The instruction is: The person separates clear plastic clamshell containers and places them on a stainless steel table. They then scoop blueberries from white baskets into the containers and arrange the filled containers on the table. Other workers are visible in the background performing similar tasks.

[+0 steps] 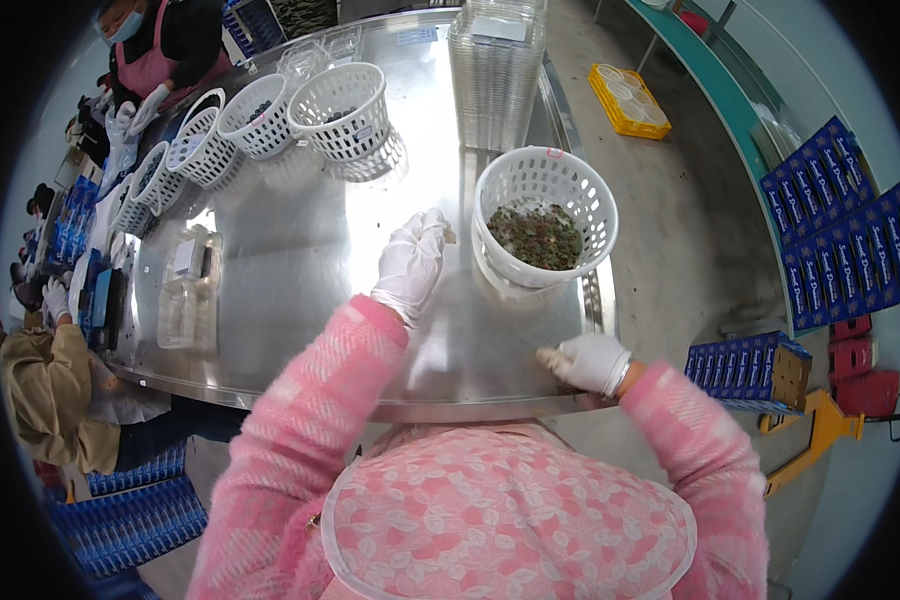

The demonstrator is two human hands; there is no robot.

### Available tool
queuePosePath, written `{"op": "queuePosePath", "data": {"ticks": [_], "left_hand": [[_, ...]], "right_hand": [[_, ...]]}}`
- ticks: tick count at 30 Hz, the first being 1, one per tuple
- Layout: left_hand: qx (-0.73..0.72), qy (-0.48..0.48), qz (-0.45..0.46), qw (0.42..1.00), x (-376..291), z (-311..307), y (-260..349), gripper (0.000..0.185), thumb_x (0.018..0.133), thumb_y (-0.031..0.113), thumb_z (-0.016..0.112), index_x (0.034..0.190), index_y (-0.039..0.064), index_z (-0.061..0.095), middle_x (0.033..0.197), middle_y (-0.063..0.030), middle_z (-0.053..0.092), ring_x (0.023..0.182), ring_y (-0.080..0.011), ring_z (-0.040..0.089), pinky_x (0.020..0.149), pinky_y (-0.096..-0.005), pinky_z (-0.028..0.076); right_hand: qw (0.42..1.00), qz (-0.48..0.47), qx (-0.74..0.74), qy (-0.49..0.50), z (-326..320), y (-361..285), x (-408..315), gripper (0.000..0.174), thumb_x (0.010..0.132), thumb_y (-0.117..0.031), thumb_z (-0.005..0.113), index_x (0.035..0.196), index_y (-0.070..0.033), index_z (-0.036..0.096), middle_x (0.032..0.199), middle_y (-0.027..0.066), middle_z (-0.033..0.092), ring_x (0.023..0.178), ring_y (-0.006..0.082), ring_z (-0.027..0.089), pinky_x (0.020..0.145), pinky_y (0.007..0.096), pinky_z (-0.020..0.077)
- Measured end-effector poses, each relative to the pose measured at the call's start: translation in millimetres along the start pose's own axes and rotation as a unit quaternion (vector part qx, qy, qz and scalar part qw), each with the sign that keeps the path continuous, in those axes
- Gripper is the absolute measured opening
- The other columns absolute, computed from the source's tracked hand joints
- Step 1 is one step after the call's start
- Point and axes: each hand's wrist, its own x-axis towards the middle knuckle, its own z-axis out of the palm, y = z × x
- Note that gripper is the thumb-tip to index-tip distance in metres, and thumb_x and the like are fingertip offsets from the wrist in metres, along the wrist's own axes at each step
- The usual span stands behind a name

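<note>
My left hand [414,262], in a white glove, is over the middle of the steel table [300,300], its fingers curled; whether something small is in them cannot be told. My right hand [589,363], gloved too, rests at the table's near right edge with its fingers bent, and their undersides are hidden. Between and beyond my hands stands a white perforated plastic basket [544,274], holding green and reddish-brown plant bits [536,234]. Behind it rises a tall stack of clear plastic clamshell containers [495,90].
Several white baskets [339,112], some with dark berries, line the far left. Clear clamshells [187,300] lie at left. A masked co-worker [157,67] stands at the far left edge, another person [52,390] at the left. A yellow crate [628,101] and blue cartons [735,371] are at right.
</note>
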Motion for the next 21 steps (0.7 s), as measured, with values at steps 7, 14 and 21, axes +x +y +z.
{"op": "queuePosePath", "data": {"ticks": [7, 14, 21], "left_hand": [[-0.032, -0.002, -0.030, 0.999, 5.5, -10.9, -3.9, 0.042, 0.100, 0.042, 0.047, 0.095, 0.004, 0.065, 0.088, -0.0029, 0.067, 0.081, -0.0118, 0.056, 0.070, -0.0279, 0.044], [-0.039, -0.039, -0.022, 0.998, 3.9, -7.5, -3.8, 0.032, 0.098, 0.036, 0.052, 0.095, 0.006, 0.064, 0.089, -0.0018, 0.066, 0.078, -0.0104, 0.052, 0.070, -0.0258, 0.043], [-0.075, -0.014, -0.084, 0.994, -24.4, -21.7, 2.5, 0.029, 0.096, 0.034, 0.054, 0.104, 0.008, 0.063, 0.099, -0.0018, 0.066, 0.095, -0.0118, 0.058, 0.077, -0.0287, 0.044]], "right_hand": [[0.908, -0.070, 0.218, 0.351, -117.8, -45.7, 19.8, 0.061, 0.098, -0.053, 0.043, 0.073, -0.002, 0.064, 0.060, 0.0138, 0.059, 0.058, 0.0266, 0.059, 0.060, 0.0379, 0.0466], [0.969, -0.053, -0.132, 0.200, -115.9, 13.7, 110.7, 0.041, 0.097, -0.040, 0.046, 0.093, -0.008, 0.071, 0.091, 0.0187, 0.069, 0.088, 0.0367, 0.066, 0.082, 0.0436, 0.0510], [0.925, -0.150, 0.027, 0.348, -112.2, -25.7, 45.6, 0.016, 0.087, -0.022, 0.066, 0.091, -0.007, 0.069, 0.091, 0.0123, 0.066, 0.085, 0.0283, 0.065, 0.077, 0.0386, 0.0517]]}}
